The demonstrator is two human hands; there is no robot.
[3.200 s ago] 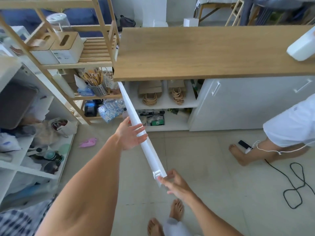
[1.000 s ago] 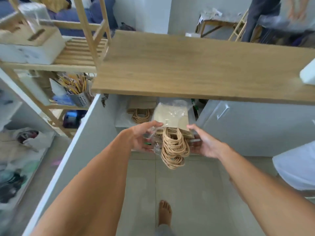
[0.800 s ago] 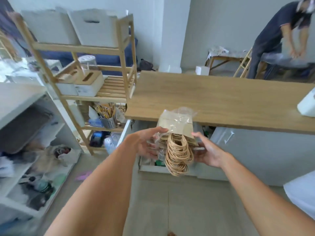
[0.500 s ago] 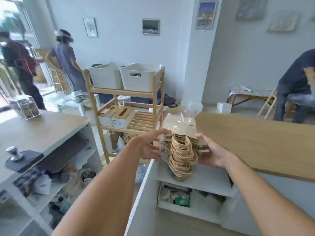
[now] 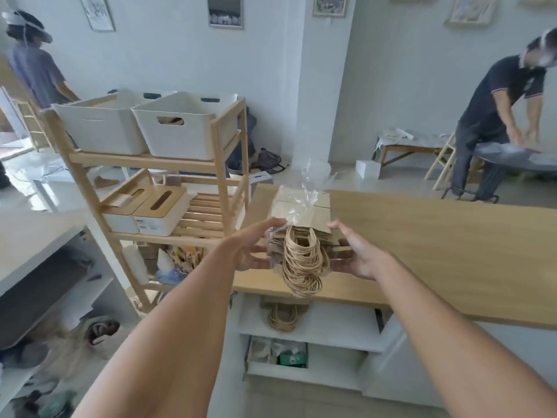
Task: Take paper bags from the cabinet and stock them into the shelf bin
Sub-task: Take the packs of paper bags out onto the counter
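the bundle of paper bags [image 5: 301, 224], wrapped in loose clear plastic with its rope handles hanging down, is held in the air just in front of the wooden counter [image 5: 437, 251] and above the open cabinet [image 5: 316, 342]. the left hand [image 5: 247, 251] presses on one side with fingers mostly straight, thumb over the top edge; the right hand [image 5: 355, 254] cups the other side, fingers curled under the stack. a second bundle [image 5: 283, 316] lies on the cabinet's upper shelf.

the white bin [image 5: 184, 125] with brown handles showing through its slot sits on top of the wooden shelf unit [image 5: 223, 164], left of the counter and higher than the bundle.

the risk i see is the slippery wrap: squeezed only from the sides, the stack could slide out or fan apart on the way up. the dangling handles could also snag the bin's rim or the shelf post.
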